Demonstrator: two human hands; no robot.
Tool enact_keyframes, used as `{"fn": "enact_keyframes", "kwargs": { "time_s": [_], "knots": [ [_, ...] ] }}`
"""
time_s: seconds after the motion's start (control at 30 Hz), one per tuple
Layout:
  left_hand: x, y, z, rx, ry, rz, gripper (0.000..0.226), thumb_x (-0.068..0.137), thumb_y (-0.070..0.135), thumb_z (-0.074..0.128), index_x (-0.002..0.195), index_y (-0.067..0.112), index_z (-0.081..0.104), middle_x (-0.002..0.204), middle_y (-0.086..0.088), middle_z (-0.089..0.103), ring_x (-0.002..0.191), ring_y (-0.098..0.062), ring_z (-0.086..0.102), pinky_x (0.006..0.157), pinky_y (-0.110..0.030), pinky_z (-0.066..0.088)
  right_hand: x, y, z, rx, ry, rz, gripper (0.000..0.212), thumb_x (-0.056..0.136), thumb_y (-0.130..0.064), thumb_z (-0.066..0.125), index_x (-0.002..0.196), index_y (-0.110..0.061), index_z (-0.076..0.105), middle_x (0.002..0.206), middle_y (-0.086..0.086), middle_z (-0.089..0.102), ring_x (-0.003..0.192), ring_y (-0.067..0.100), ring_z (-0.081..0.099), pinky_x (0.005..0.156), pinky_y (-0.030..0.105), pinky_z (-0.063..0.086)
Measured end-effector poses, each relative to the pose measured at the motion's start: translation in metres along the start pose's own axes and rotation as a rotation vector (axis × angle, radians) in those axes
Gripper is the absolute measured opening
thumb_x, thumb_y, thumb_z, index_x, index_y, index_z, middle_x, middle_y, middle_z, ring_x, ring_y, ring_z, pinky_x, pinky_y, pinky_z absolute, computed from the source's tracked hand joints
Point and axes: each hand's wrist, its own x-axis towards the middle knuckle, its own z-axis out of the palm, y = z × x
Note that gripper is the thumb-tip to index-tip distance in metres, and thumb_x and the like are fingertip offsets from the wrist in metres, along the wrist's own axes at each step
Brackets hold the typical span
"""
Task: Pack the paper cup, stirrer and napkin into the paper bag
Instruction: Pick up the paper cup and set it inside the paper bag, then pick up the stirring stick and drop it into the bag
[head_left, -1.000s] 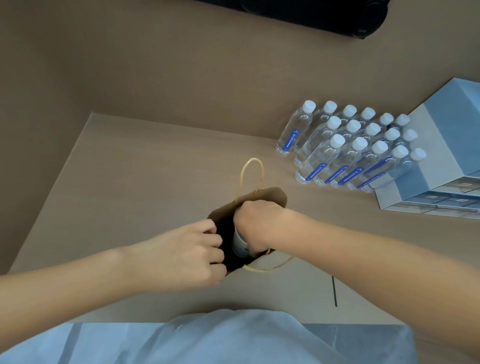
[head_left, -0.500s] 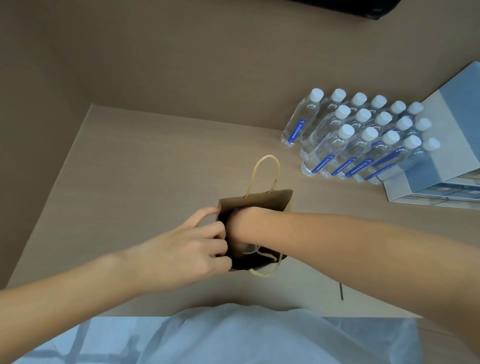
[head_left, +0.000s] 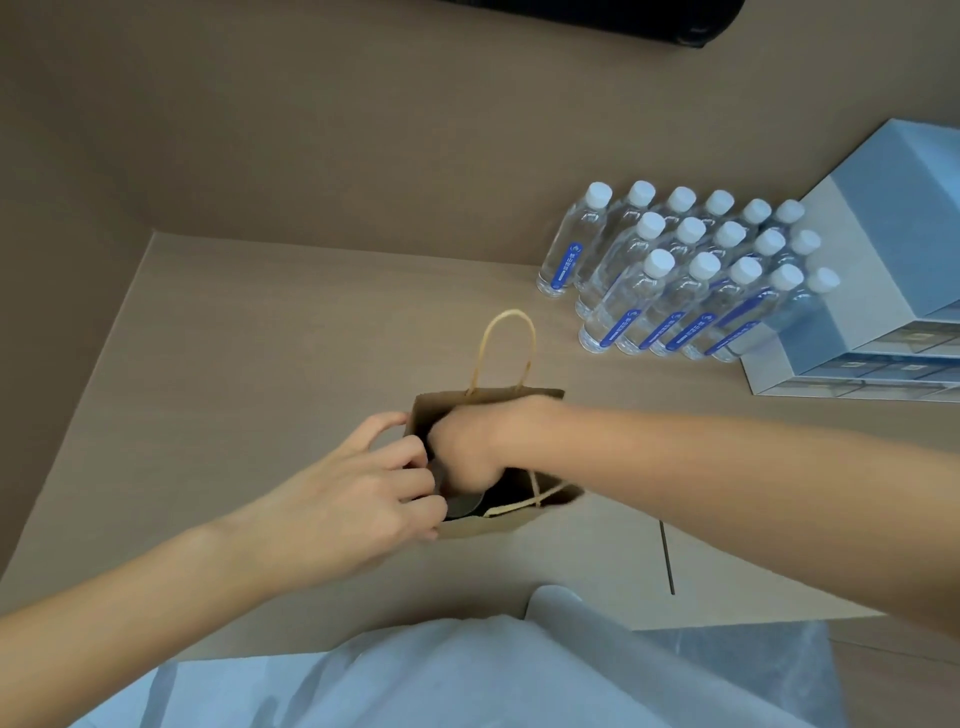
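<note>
Many water bottles (head_left: 670, 275) crowd the beige tabletop's (head_left: 260, 338) far corner.

Water bottles (head_left: 670, 275) standing clustered on bench (head_left: 260, 364), touching blue-white boxes (head_left: 878, 291) sitting just right of them.

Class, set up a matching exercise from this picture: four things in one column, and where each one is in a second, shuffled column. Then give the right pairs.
Things
1. right hand
2. left hand
3. water bottles
4. far bag handle

Places
A. standing in rows at the far right of the table
B. sticking up above the paper bag
C. reaching down inside the bag
D. gripping the bag's left edge

Pairs: 1-C, 2-D, 3-A, 4-B
</note>
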Motion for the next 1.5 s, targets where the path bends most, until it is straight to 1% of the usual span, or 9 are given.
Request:
{"fn": "enact_keyframes", "kwargs": {
  "time_s": [0.07, 0.3, 0.43, 0.53, 0.7, 0.93, 1.07, 1.2, 1.5],
  "knots": [
    [0.000, -0.001, -0.002, -0.009, -0.009, -0.021, 0.026, 0.098, 0.035, 0.050, 0.077, 0.022, 0.059, 0.076, 0.006, 0.058, 0.088, -0.025, 0.056, 0.106, -0.046, 0.033, -0.041, 0.012, -0.011, 0.196, 0.144, 0.031, 0.032, 0.097, -0.032, 0.048, 0.085, -0.006, 0.063, 0.076, 0.004, 0.060, 0.080, 0.028, 0.059, 0.066, 0.032, 0.047],
    [-0.012, 0.008, -0.013, -0.312, 0.293, -0.352, 0.047, 0.096, 0.045, 0.047, 0.118, 0.005, 0.059, 0.131, -0.014, 0.054, 0.118, -0.030, 0.044, 0.106, -0.036, 0.034, -0.168, 0.084, 0.034, 1.192, 0.769, -0.005, 0.018, 0.095, -0.022, 0.059, 0.107, -0.015, 0.071, 0.099, 0.002, 0.078, 0.096, 0.015, 0.073, 0.090, 0.030, 0.057],
    [-0.025, 0.014, 0.037, -0.470, 0.403, -0.823, 0.043, 0.096, 0.036, 0.038, 0.118, 0.003, 0.055, 0.126, -0.013, 0.052, 0.119, -0.028, 0.045, 0.105, -0.029, 0.029, -0.129, 0.121, 0.130, 1.433, 0.899, 0.416, 0.013, 0.095, -0.011, 0.059, 0.098, -0.007, 0.071, 0.094, 0.014, 0.077, 0.088, 0.034, 0.072, 0.088, 0.044, 0.055],
    [-0.029, 0.013, 0.107, -0.436, 0.104, -1.111, 0.057, 0.091, 0.047, 0.032, 0.131, 0.009, 0.046, 0.141, -0.018, 0.041, 0.126, -0.039, 0.037, 0.106, -0.045, 0.031, -0.062, 0.133, 0.204, 1.389, 0.753, 0.731, 0.013, 0.089, -0.014, 0.062, 0.095, -0.009, 0.072, 0.094, 0.014, 0.074, 0.078, 0.030, 0.067, 0.089, 0.049, 0.055],
    [-0.028, 0.022, 0.183, -0.271, -0.321, -1.193, 0.088, 0.085, 0.063, -0.007, 0.153, 0.015, 0.021, 0.161, -0.020, 0.014, 0.146, -0.044, 0.008, 0.115, -0.063, 0.010, 0.018, 0.103, 0.264, 1.171, 0.614, 0.950, 0.044, 0.090, -0.025, 0.063, 0.122, 0.004, 0.055, 0.123, 0.024, 0.056, 0.109, 0.038, 0.057, 0.090, 0.037, 0.045],
    [-0.028, 0.026, 0.201, -0.108, -0.327, -1.223, 0.078, 0.088, 0.061, 0.009, 0.155, 0.022, 0.007, 0.163, -0.014, 0.004, 0.148, -0.038, -0.005, 0.118, -0.058, 0.002, 0.042, 0.095, 0.273, 1.178, 0.771, 1.067, 0.019, 0.088, 0.001, 0.051, 0.098, 0.005, 0.066, 0.098, 0.027, 0.069, 0.094, 0.042, 0.064, 0.080, 0.040, 0.053],
    [-0.031, 0.025, 0.209, -0.082, -0.307, -1.214, 0.076, 0.090, 0.060, 0.019, 0.154, 0.021, 0.011, 0.163, -0.015, 0.009, 0.148, -0.039, 0.000, 0.117, -0.060, 0.005, 0.038, 0.092, 0.271, 1.197, 0.847, 1.113, 0.022, 0.084, 0.000, 0.059, 0.106, 0.004, 0.059, 0.114, 0.023, 0.054, 0.096, 0.040, 0.058, 0.083, 0.039, 0.047],
    [-0.029, 0.024, 0.210, -0.077, -0.297, -1.204, 0.077, 0.090, 0.063, 0.018, 0.155, 0.022, 0.010, 0.163, -0.015, 0.009, 0.148, -0.038, -0.001, 0.117, -0.059, 0.002, 0.028, 0.096, 0.285, 1.156, 0.738, 1.251, 0.048, 0.086, -0.026, 0.070, 0.119, 0.005, 0.054, 0.124, 0.026, 0.048, 0.109, 0.041, 0.051, 0.092, 0.042, 0.044],
    [-0.018, 0.020, 0.193, -0.118, -0.515, -1.186, 0.079, 0.091, 0.063, 0.008, 0.153, 0.019, -0.013, 0.162, -0.017, -0.013, 0.146, -0.043, -0.013, 0.115, -0.065, 0.002, 0.032, 0.098, 0.281, 1.172, 0.584, 1.111, 0.016, 0.086, -0.015, 0.061, 0.086, 0.001, 0.061, 0.092, 0.021, 0.064, 0.073, 0.034, 0.057, 0.061, 0.033, 0.046]
  ]
}}
